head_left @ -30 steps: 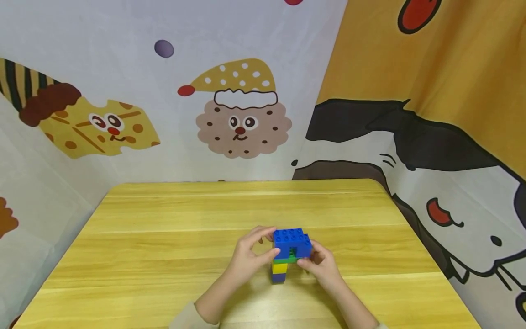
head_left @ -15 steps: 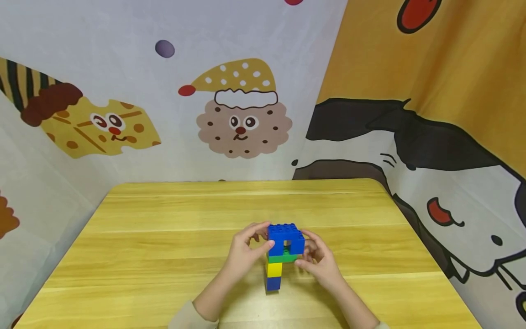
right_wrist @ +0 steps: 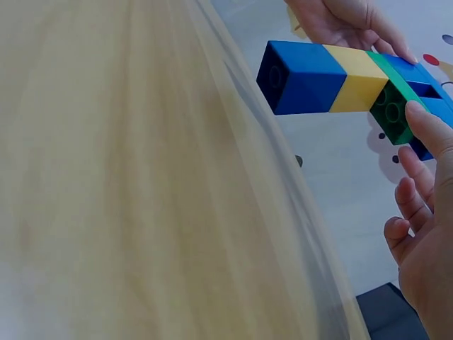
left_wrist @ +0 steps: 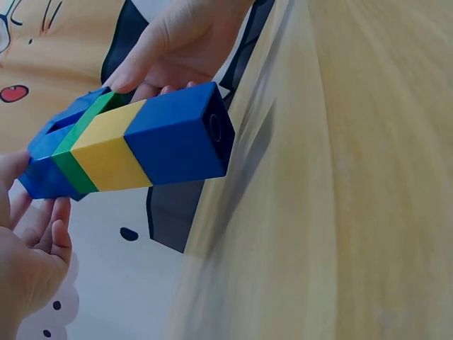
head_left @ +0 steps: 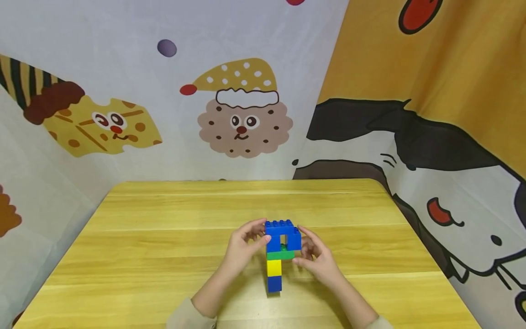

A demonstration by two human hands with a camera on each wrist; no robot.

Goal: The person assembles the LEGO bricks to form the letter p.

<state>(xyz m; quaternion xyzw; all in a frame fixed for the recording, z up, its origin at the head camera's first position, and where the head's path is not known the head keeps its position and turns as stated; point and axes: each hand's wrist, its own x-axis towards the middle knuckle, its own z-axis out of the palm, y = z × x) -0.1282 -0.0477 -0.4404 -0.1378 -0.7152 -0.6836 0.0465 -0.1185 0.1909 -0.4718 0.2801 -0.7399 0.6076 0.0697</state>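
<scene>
A small tower of toy building bricks [head_left: 274, 267] hangs a little above the table, its underside showing in both wrist views. From the bottom up it has a blue brick [left_wrist: 177, 138], a yellow brick [left_wrist: 112, 147], a wider green brick [right_wrist: 393, 106] and a studded blue top [head_left: 273, 242] with a window-like gap. My left hand [head_left: 241, 246] pinches the left side of the blue top between thumb and fingers. On the other side, my right hand [head_left: 322, 261] holds the tower's right end, its thumb by the green brick and its index finger at the blue top.
Under the hands lies a wood-grain table [head_left: 164, 256] with rounded far corners. A cloth backdrop [head_left: 135, 36] printed with cartoon figures stands behind it and along the sides.
The tower has shifted slightly left and tipped, so more of its front and lower bricks face me. Both hands have moved along with it, keeping their hold.
</scene>
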